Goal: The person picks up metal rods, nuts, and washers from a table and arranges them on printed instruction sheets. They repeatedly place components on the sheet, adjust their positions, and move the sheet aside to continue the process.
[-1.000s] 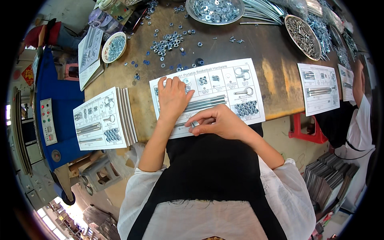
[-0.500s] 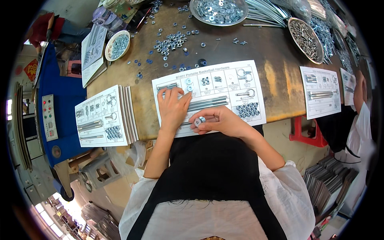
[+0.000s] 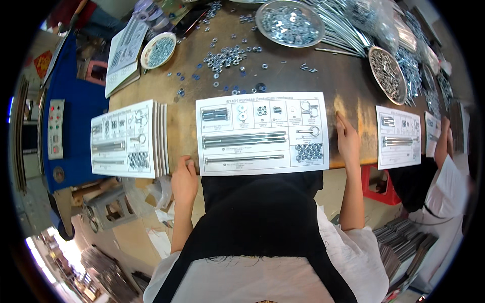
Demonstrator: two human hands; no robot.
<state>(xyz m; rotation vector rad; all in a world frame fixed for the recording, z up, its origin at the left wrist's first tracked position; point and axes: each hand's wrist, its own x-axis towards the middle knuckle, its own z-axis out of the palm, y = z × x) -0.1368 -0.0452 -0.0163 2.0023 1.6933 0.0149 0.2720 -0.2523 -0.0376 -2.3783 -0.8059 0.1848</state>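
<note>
Keep sheet flat, with left hand left of it, right hand right of it, both grips unreadable

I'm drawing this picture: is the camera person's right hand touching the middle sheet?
Apart. The head view shows a strip of brown tabletop between the right hand and the middle sheet.

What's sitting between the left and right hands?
The central printed hardware sheet lies between the left hand and right hand, plus a narrow strip of table right of the sheet. Seen in the head view.
</note>
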